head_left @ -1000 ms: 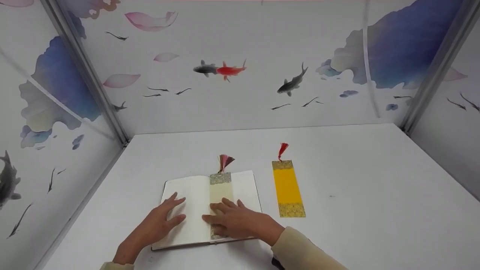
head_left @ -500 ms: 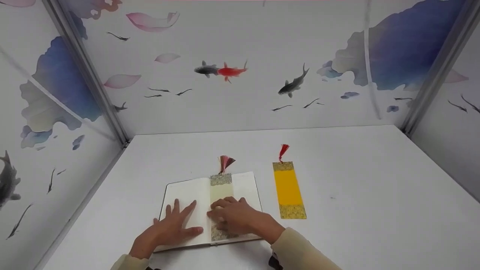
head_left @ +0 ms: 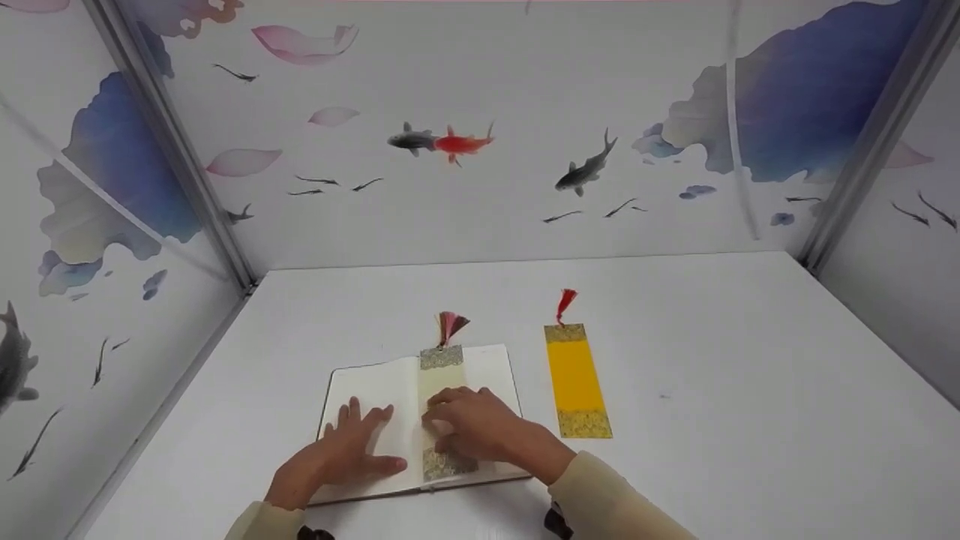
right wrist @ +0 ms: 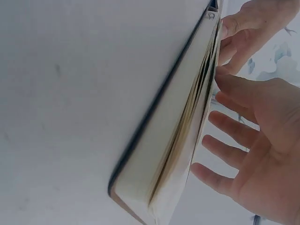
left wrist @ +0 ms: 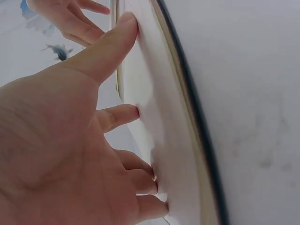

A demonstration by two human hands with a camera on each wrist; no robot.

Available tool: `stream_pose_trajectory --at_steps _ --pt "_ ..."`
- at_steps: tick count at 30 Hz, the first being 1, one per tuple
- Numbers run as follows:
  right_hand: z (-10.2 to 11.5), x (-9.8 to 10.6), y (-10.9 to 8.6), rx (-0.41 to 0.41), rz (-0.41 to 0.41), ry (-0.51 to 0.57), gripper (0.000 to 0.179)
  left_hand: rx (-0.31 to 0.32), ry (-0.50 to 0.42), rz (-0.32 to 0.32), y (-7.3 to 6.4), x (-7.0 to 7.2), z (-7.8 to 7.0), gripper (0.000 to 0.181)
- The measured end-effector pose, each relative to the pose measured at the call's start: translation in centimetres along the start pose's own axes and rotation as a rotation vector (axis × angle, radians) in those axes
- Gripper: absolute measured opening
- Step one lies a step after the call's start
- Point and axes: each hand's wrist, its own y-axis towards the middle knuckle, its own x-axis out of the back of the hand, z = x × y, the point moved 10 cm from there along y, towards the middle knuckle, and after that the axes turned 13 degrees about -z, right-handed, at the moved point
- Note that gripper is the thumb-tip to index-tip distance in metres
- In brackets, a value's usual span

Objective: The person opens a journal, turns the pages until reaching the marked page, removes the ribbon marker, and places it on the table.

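While the white-paged, dark-covered paper notebook [head_left: 379, 375] lies open on the white surface [head_left: 697, 322], the left hand [head_left: 349, 446] rests on its left page and the right hand [head_left: 476, 424] lies over its right page. The cream, rectangular bookmark [head_left: 442, 377] with patterned, gold-toned ends runs lengthwise on the notebook's right page, just beside the gutter; its pink-and-brown thread tassel [head_left: 452, 327] extends past the notebook's far edge. Step in hand, as judged: settling this bookmark along the fold with the pages pressed flat. Next move probably calls for lifting the right fingers clear without dragging the bookmark. Finger state: left fingers straight and splayed, tips and thumb touching the left page, nothing grasped. Right fingers loosely bent and spaced apart, tips apparently down on bookmark and page; no pinch seen, though contact beneath the hand is partly hidden. The yellow, rectangular bookmark [head_left: 575, 375] with gold-toned ends and a red thread tassel [head_left: 568, 300] lies right of the notebook, untouched.
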Motion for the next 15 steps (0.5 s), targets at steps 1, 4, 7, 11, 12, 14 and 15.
stream_pose_trajectory --at_steps 1,4,7,11,12,14,15 --pt "-0.1 0.4 0.1 0.004 -0.035 0.014 0.034 -0.004 -0.002 0.001 0.0 0.0 0.1 0.095" --pt "-0.4 1.6 0.3 -0.003 -0.154 0.092 0.029 0.005 -0.001 0.007 0.2 -0.1 0.3 0.098" --pt "-1.3 2.5 0.3 -0.048 -0.262 0.200 0.028 0.013 0.003 0.008 0.3 -0.1 0.4 0.099" --pt "-3.1 2.8 0.5 -0.158 -0.343 0.336 0.034 -0.002 0.006 -0.004 0.2 0.0 0.2 0.100" --pt "-3.6 2.8 0.6 -0.191 -0.354 0.371 0.035 -0.003 0.011 -0.003 0.2 0.0 0.2 0.101" --pt "-4.5 2.6 0.6 -0.251 -0.365 0.426 0.039 0.002 0.020 0.000 0.1 0.0 0.1 0.101" --pt "-4.9 2.4 0.6 -0.284 -0.363 0.451 0.041 0.008 0.026 0.004 0.2 -0.1 0.2 0.101"
